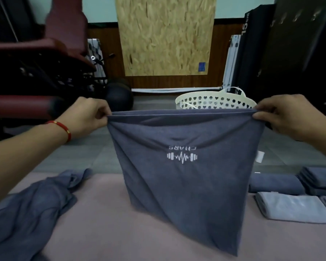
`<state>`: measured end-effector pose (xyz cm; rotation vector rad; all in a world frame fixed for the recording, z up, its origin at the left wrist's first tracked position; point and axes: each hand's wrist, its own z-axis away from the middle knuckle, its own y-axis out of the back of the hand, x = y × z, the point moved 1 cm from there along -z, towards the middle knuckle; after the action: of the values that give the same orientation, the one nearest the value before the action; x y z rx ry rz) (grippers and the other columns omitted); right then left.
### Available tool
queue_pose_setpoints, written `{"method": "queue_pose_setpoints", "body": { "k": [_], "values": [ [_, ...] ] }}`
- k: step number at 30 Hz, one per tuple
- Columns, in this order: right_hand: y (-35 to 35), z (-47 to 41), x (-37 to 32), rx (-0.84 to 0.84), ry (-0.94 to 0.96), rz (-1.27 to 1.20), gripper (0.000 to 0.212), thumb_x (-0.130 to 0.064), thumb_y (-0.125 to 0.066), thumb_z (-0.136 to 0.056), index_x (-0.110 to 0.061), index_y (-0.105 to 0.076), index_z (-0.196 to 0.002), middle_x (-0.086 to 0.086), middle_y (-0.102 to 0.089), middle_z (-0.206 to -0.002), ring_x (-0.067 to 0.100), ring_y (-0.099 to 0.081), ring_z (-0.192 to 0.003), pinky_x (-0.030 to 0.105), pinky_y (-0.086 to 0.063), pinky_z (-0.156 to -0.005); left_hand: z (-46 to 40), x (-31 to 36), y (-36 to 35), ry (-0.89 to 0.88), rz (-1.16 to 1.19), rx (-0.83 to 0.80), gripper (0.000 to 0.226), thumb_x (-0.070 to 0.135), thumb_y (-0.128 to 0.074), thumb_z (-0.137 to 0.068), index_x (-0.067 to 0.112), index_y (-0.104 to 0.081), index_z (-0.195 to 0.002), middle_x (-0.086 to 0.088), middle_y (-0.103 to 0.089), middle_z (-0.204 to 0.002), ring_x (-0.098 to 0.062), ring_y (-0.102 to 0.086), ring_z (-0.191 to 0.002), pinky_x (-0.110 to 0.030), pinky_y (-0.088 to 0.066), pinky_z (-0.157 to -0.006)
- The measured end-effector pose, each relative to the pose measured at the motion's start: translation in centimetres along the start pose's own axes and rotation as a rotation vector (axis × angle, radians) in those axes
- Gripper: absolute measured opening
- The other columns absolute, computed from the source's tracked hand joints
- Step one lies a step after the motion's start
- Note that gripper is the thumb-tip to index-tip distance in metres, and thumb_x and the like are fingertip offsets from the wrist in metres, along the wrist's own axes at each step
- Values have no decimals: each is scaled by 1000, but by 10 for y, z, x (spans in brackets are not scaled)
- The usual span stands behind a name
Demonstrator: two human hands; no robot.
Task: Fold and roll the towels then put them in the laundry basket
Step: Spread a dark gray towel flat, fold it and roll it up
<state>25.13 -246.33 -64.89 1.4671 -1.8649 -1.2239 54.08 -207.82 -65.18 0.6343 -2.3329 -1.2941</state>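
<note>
Left hand (88, 117) at nine o'clock and right hand (288, 117) at three each pinch a top corner of the doubled towel (181, 166) hanging over the tabletop (105, 213); keep edges matched and taut, then lower it flat for rolling, basket (215, 101) waiting at twelve.

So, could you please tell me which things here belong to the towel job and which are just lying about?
Job: held towel, left hand, right hand, crumpled towel, folded towels, laundry basket.
Lying about: black ball, wooden board, red bench.
</note>
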Motion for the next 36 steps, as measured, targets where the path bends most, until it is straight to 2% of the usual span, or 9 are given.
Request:
{"method": "queue_pose_setpoints", "body": {
  "k": [4,6,8,10,18,23,26,31,36],
  "values": [
    [-9,11,8,-59,-128,-131,6,-25,-68,-95,-20,-70,-91,-8,-65,-49,11,-61,-39,24,-50,-45,0,0,-6,182,153,-87,20,1,-76,-76,21,-72,-75,6,-71,-61,-3,-68,-62,-13,-50,-62],
    [-22,10,14,-101,-233,-296,7,-21,-65,-97,-16,-67,-92,3,-71,-58,19,-70,-50,24,-58,-55,-7,-2,-16,296,248,-80,21,-2,-77,-74,18,-71,-76,1,-73,-67,-11,-71,-66,-28,-59,-70],
    [-43,8,18,-86,-356,-495,6,-16,-64,-98,-14,-66,-92,13,-75,-75,27,-76,-67,43,-63,-77,-12,-1,-31,406,374,-75,27,-7,-77,-74,14,-66,-84,-8,-73,-76,-21,-73,-70,-42,-63,-75],
    [-63,7,17,-17,-409,-555,10,-13,-65,-97,-17,-65,-89,17,-75,-90,29,-76,-78,44,-60,-85,-18,3,-46,485,476,-43,30,-9,-76,-76,12,-66,-94,-12,-71,-83,-23,-71,-72,-43,-64,-72],
    [-77,35,15,201,-366,-697,8,-27,-67,-92,-30,-67,-85,2,-73,-90,20,-74,-88,42,-60,-87,31,18,-46,270,267,229,20,6,-72,-87,18,-77,-102,1,-72,-85,-11,-67,-77,-20,-56,-72],
    [-157,129,14,8,-497,-684,19,-17,-66,-93,-9,-69,-76,25,-68,-78,22,-59,-71,36,-48,-70,146,10,-147,475,398,-83,29,-4,-77,-79,25,-74,-81,2,-72,-71,-4,-68,-60,-13,-53,-61],
    [-228,202,4,-127,-632,-510,26,-21,-70,-93,-7,-69,-71,15,-69,-71,24,-65,-69,31,-43,-63,232,9,-220,563,367,-262,27,-5,-81,-74,22,-77,-75,4,-73,-76,-5,-65,-66,-2,-44,-62],
    [-296,303,-11,-353,-833,-499,26,4,-73,-83,-16,-72,-100,8,-70,-104,29,-68,-91,34,-52,-86,320,15,-283,765,411,-441,24,-7,-79,-73,15,-82,-83,-3,-75,-97,-16,-68,-80,-26,-52,-89],
    [-302,309,-12,-265,-1045,-487,24,-10,-72,-89,-10,-63,-111,8,-65,-95,30,-62,-89,32,-47,-82,319,14,-294,1028,599,-394,15,9,-78,-80,24,-80,-75,5,-76,-88,-13,-68,-85,-30,-54,-90]
  ]
}}
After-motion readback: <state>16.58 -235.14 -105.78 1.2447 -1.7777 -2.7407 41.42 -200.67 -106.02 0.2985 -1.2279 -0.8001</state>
